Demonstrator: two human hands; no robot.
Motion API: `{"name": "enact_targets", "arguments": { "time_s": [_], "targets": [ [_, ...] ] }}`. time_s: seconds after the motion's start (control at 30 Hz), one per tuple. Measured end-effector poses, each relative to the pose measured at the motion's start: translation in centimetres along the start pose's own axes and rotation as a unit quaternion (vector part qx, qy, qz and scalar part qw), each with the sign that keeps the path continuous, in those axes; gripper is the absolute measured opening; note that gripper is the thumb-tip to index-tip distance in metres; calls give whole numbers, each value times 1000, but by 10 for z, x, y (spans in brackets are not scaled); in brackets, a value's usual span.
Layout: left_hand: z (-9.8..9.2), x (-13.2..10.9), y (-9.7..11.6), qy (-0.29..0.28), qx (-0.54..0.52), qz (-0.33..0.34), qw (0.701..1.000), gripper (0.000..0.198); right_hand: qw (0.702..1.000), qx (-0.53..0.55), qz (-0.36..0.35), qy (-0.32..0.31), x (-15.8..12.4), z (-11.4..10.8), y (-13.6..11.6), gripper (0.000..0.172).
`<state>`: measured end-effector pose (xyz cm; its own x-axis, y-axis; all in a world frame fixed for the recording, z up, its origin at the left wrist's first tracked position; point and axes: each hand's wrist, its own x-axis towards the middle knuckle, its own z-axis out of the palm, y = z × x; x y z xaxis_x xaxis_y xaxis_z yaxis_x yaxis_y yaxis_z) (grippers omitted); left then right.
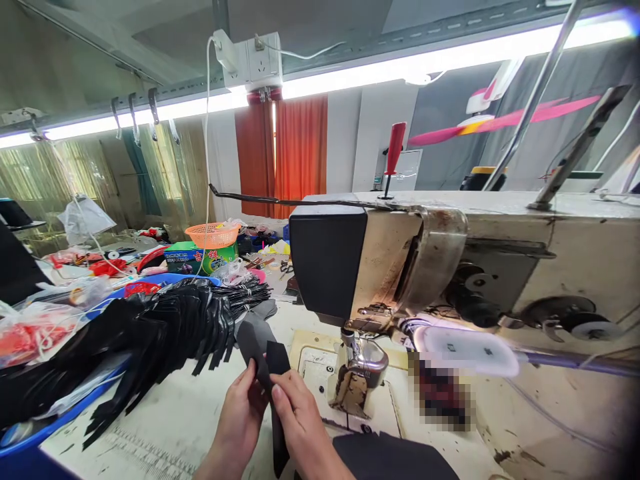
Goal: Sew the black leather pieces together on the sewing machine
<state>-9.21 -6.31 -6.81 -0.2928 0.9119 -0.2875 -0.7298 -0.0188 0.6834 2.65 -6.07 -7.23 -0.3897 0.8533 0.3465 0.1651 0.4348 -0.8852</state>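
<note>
Just left of the sewing machine's post, both hands pinch thin, dark, flat pieces of material. My left hand (241,408) is closed on a dark grey piece (256,339) with its wider end pointing up and away. My right hand (301,412) grips a black strip (278,357) that overlaps the grey piece, and a dark tail hangs below the fingers. Whether the pieces are joined cannot be made out. The metal sewing post (361,370) with its presser foot stands to the right of my hands, touching neither.
A sewing machine head (327,260) overhangs the right side, with a lit lamp (463,350) under its arm. Bundled black strips (175,320) spill over a blue tub (95,407) at left. More black material (395,459) lies at the front edge. Behind sits an orange basket (213,235).
</note>
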Motion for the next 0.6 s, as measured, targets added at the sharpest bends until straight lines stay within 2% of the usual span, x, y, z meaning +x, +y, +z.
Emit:
{"name": "enact_targets", "arguments": {
  "time_s": [0.07,0.1,0.2,0.3,0.4,0.5,0.53,0.6],
  "targets": [
    [0,-1,1,0,-11,-8,1000,19,1000,0,-4,-2,1,0,2,37],
    [1,-1,1,-6,-14,-17,1000,21,1000,-1,-6,-2,1,1,3,34],
    [2,-4,0,-15,-23,-38,999,22,1000,1,2,7,-1,3,8,5],
    [2,-7,-3,-21,-35,-37,998,22,999,-7,8,35,-3,4,13,25],
    [3,-10,-5,-48,-36,-22,998,23,998,-37,-4,60,-2,1,16,16],
    [2,-9,-3,-79,-22,-4,997,24,996,-31,-7,82,1,-5,17,15],
    [1,-6,0,-79,-15,6,997,23,995,-23,-4,94,2,-8,18,14],
    [-5,4,9,-43,6,45,998,18,992,1,13,126,7,-13,22,13]
  ]
}}
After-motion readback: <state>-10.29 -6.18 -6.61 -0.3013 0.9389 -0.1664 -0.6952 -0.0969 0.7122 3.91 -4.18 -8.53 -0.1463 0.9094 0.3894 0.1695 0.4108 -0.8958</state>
